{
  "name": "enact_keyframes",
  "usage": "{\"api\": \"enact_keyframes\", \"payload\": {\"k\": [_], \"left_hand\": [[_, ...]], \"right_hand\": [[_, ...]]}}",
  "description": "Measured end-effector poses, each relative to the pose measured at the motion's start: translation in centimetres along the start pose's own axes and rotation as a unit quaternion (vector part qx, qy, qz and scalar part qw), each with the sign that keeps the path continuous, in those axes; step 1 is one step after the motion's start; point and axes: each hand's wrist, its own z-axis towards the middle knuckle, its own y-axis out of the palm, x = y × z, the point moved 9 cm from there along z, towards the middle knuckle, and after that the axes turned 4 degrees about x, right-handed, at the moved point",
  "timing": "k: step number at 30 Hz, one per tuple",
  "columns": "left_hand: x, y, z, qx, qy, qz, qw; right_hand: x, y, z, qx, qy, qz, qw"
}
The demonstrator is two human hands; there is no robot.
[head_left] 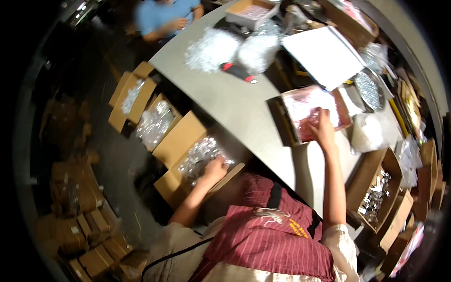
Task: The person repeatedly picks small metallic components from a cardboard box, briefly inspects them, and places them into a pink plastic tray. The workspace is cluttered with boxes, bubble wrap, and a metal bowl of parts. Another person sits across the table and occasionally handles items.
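My left hand [216, 169] reaches down into an open cardboard box [181, 138] beside the table. Shiny clear plastic packets [199, 157] fill that box, and my curled fingers are among them; whether they grip one is hidden. On the table, my right hand [322, 126] is over a shallow box [345, 113] holding pinkish clear plastic bags [307, 105]. Its fingers are bent down against the bags, with the fingertips partly lost in glare and plastic.
Two more boxes of clear packets [155, 117] stand along the table's left edge. A red-and-black cutter [238, 72], a pile of small clear pieces [213, 49] and a white sheet [324, 56] lie farther back. A box of metal parts [376, 195] stands right. A person [164, 19] is beyond.
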Motion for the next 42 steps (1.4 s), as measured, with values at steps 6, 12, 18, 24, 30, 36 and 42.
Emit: {"api": "enact_keyframes", "payload": {"k": [6,12,18,24,30,36,42], "left_hand": [[14.9,-11.0,0.1,0.144,0.212,-0.156,0.954],[27.1,-13.7,-0.4,0.148,0.31,-0.185,0.921],[41.6,-13.8,-6.3,0.182,0.57,-0.057,0.799],[42.8,-8.6,-3.9,0.072,0.56,-0.13,0.815],[43.0,-7.1,-3.1,-0.032,0.506,-0.237,0.829],[42.8,-7.1,-1.5,-0.076,0.439,-0.265,0.855],[42.8,-6.9,-2.4,-0.073,0.457,-0.249,0.851]], "right_hand": [[0.3,-4.2,-1.6,0.059,0.108,0.265,0.957],[2.8,-9.5,-3.5,0.198,0.085,0.27,0.938],[-4.7,-14.2,-6.0,0.166,-0.143,0.155,0.963],[-3.0,-15.6,-7.4,0.157,0.002,0.289,0.944],[-2.0,-14.0,-8.1,0.072,0.066,0.405,0.909],[-1.1,-9.5,-9.8,-0.058,0.155,0.56,0.812],[-2.5,-14.1,-9.4,0.114,0.018,0.288,0.951]]}}
